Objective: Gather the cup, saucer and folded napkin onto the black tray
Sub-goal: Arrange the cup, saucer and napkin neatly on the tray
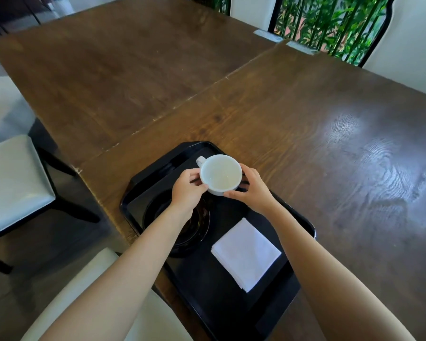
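Both hands, left hand and right hand, clasp the white cup above the black tray; the left forearm half hides the dark saucer beside the folded napkin.

Window glare on table, wide-angle distortion

I count one black tray at 6 o'clock on the table. One white cup at the tray's 12 o'clock. One dark saucer at the tray's 9 o'clock. One folded white napkin toward 4 o'clock. Two hands: left hand, right hand. Two joined wooden tabletops.
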The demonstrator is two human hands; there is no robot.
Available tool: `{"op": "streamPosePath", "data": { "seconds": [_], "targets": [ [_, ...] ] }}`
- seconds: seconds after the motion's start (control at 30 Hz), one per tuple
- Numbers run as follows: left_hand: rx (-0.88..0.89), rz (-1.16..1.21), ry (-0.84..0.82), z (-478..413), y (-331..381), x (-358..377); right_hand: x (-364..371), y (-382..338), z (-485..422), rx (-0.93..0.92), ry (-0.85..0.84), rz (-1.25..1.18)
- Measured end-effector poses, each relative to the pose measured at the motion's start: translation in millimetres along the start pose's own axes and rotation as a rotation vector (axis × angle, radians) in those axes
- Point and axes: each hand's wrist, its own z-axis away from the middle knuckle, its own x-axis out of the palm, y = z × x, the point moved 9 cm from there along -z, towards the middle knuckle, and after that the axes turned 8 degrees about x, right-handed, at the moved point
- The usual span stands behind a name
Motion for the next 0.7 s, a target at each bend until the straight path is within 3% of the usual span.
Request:
{"op": "streamPosePath", "data": {
  "seconds": [0.7],
  "targets": [
    [0.006, -0.021, 0.001, -14, 1, 4, -1, 0, -6, 0.014, -0.005, -0.028]
  ]
}}
